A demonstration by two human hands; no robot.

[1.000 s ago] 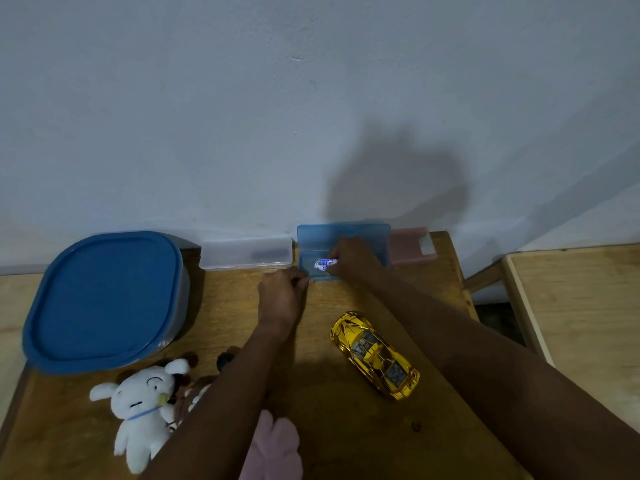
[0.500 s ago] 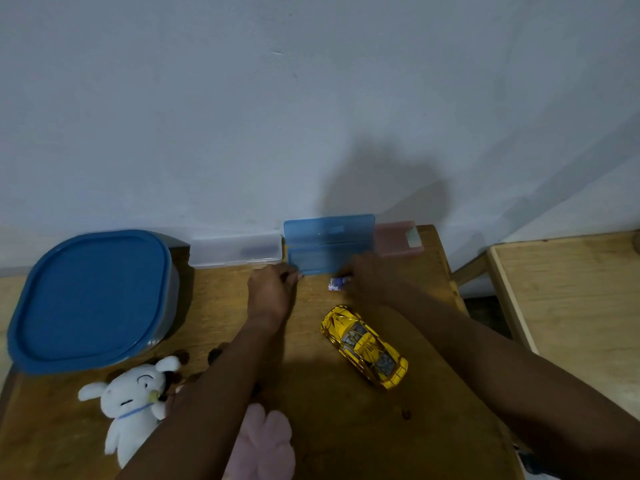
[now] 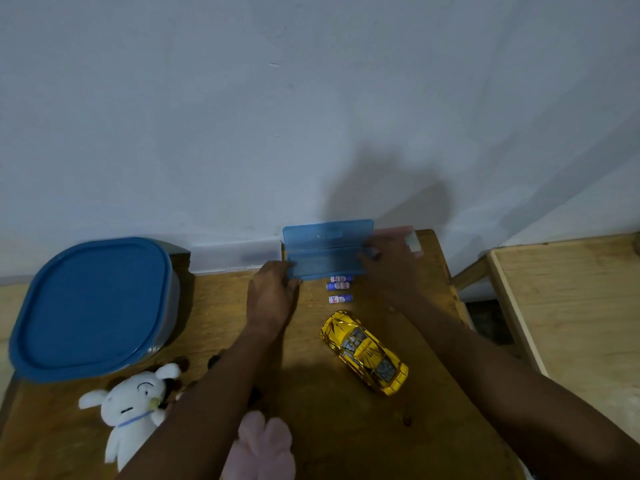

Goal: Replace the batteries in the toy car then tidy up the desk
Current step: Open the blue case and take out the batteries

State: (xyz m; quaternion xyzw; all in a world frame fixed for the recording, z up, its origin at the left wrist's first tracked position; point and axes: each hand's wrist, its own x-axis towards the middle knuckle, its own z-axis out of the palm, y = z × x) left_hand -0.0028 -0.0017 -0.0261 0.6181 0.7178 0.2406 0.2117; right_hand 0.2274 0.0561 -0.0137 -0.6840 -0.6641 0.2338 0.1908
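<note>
A shiny yellow toy car (image 3: 363, 351) stands on the wooden desk (image 3: 329, 427), pointing away to the left. Three small blue-and-white batteries (image 3: 340, 288) lie side by side just beyond it. Behind them an open blue plastic case (image 3: 327, 251) rests against the wall, its lid raised. My left hand (image 3: 273, 296) grips the case's left front corner. My right hand (image 3: 391, 265) holds the case's right end, fingers on its edge. Neither hand holds a battery.
A large blue-lidded tub (image 3: 91, 306) fills the left side. A clear case (image 3: 235, 256) and a pink case (image 3: 401, 233) flank the blue one along the wall. A white plush (image 3: 133, 407) and a pink plush (image 3: 259, 448) lie near me. A second wooden surface (image 3: 571, 313) stands at the right.
My right hand took a battery out of the blue case, laid it on the desk with the others, then went back to the case's right end. My left hand stayed at the case.
</note>
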